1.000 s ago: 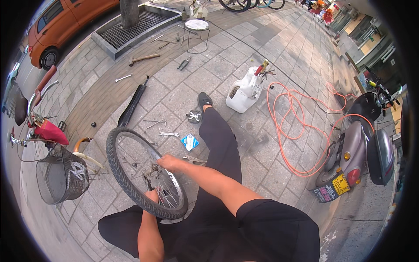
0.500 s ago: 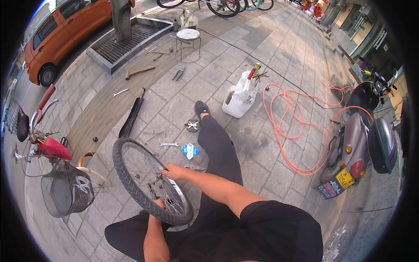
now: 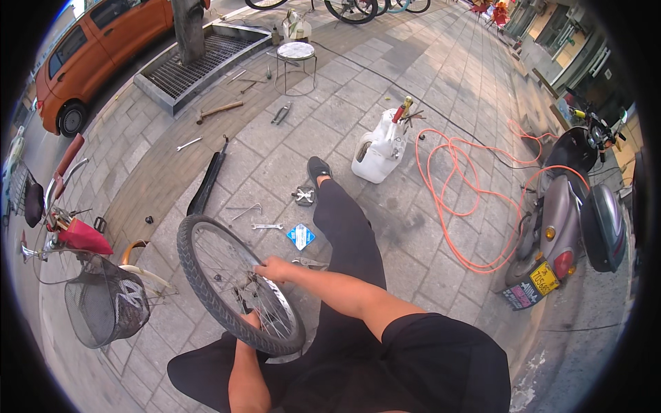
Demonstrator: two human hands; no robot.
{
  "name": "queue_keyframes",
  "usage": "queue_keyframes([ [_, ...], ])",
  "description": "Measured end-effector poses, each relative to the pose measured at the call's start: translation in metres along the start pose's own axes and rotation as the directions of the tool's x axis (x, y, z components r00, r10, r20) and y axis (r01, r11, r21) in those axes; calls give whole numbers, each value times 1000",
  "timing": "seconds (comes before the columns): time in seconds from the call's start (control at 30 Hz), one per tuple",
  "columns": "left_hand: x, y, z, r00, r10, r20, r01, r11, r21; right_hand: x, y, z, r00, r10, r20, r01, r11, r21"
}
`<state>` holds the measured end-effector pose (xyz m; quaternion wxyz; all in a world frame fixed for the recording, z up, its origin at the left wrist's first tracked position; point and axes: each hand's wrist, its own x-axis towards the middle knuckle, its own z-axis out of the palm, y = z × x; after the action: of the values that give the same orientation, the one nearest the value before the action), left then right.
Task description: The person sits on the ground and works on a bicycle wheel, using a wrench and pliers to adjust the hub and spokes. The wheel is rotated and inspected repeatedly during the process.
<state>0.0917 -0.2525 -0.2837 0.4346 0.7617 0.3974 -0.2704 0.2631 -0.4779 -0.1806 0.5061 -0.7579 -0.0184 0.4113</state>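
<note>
A bicycle wheel (image 3: 195,281) with a knobbly dark tyre stands tilted in front of me, leaning toward my bent left leg. My right hand (image 3: 274,268) is closed at the wheel's right side, its fingertips at the spokes near the rim. Lower down, my left hand (image 3: 250,319) grips the wheel close to its hub; the spokes and tyre partly hide its fingers. Just beyond the wheel lie a combination wrench (image 3: 267,226), a bent metal rod (image 3: 246,209), a blue-and-white square packet (image 3: 301,237) and a small dark object with a silvery cross shape (image 3: 303,196).
A black mudguard (image 3: 206,182), hammer (image 3: 220,111) and pliers (image 3: 281,113) lie farther off. A cut white jug (image 3: 375,162) holds tools. An orange hose (image 3: 447,241) loops toward a parked scooter (image 3: 551,220). A bicycle basket (image 3: 103,303) is left; a round stool (image 3: 296,51) stands ahead.
Both hands stay on the wheel, with only a very slight shift of the right hand and the wheel. The whole view has moved a little.
</note>
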Motion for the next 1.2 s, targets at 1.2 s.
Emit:
queue_keyframes([
  [1.2,-31,31,-18,999,45,-5,-45,999,13,13,9,4,910,-401,-102,365,895,-256],
])
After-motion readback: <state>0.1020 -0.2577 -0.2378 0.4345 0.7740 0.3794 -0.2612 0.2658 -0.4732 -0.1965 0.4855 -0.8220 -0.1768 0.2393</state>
